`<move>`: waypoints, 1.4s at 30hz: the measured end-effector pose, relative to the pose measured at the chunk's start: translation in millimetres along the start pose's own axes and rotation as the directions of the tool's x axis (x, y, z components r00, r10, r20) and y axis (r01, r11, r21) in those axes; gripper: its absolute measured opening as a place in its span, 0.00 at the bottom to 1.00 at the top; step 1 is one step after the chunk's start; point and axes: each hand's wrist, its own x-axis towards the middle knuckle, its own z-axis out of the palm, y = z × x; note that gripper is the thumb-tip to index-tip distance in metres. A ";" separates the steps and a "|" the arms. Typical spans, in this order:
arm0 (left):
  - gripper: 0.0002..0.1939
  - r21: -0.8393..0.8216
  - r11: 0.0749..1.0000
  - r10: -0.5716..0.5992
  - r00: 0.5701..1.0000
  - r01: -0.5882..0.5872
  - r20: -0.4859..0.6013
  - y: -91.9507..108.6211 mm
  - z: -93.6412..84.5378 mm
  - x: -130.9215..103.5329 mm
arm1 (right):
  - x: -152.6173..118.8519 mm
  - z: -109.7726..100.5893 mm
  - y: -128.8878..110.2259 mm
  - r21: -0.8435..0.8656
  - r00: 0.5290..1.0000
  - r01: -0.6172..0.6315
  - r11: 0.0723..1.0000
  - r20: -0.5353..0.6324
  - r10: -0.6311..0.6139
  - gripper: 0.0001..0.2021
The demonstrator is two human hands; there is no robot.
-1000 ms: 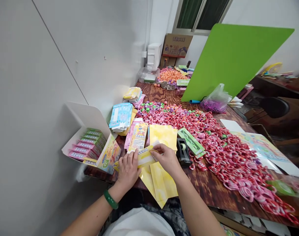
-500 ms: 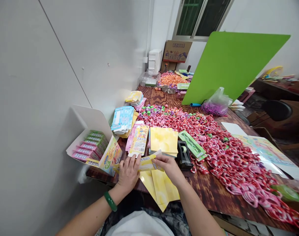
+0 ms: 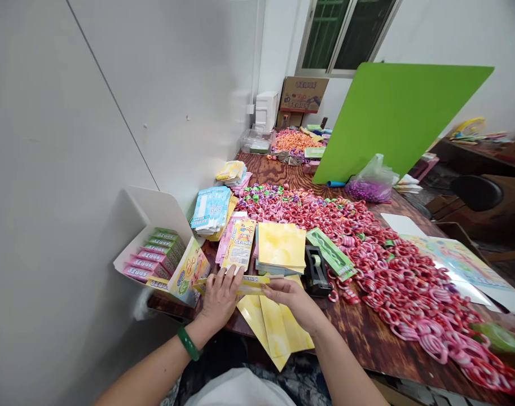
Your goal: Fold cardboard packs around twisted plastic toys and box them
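Observation:
My left hand (image 3: 220, 298), below a green bangle on the wrist, is closed around a narrow yellow box (image 3: 251, 286). The fingers of my right hand (image 3: 291, 301) pinch the right end of the same box, near its pale flap. Beneath it, yellow sheets (image 3: 276, 330) overhang the table's front edge. Just behind my hands are a printed yellow carton (image 3: 240, 245) and a stack of yellow cards (image 3: 281, 245). To the left, an open display box (image 3: 188, 276) holds several green and pink boxes (image 3: 155, 254).
A black tape dispenser (image 3: 317, 270) and a green tray package (image 3: 331, 254) lie right of the stack. Many red and pink rings (image 3: 375, 259) spread over the table (image 3: 346, 338). Blue cartons (image 3: 211, 208) are piled by the wall. A green board (image 3: 401, 118) stands behind.
The yellow box has tilted so that its narrow side now shows, and its right end is lower. My right hand has turned slightly with it; my left hand keeps its hold.

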 end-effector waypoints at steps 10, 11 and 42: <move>0.30 -0.107 0.984 0.156 0.981 -0.144 0.113 -1.2 -8.0 -1.3 | -12.4 -5.2 -5.6 -0.140 0.973 0.018 0.990 0.229 0.015 0.21; 0.29 -0.140 0.977 0.184 0.971 -0.163 0.151 -1.2 -9.9 -1.3 | -12.8 -6.9 -4.6 -0.174 0.970 0.013 0.985 0.240 0.030 0.21; 0.16 -0.628 0.777 0.424 0.772 -0.041 0.474 -15.6 -17.4 23.6 | -13.6 -40.9 17.9 -0.364 0.990 -0.098 0.926 0.058 0.128 0.21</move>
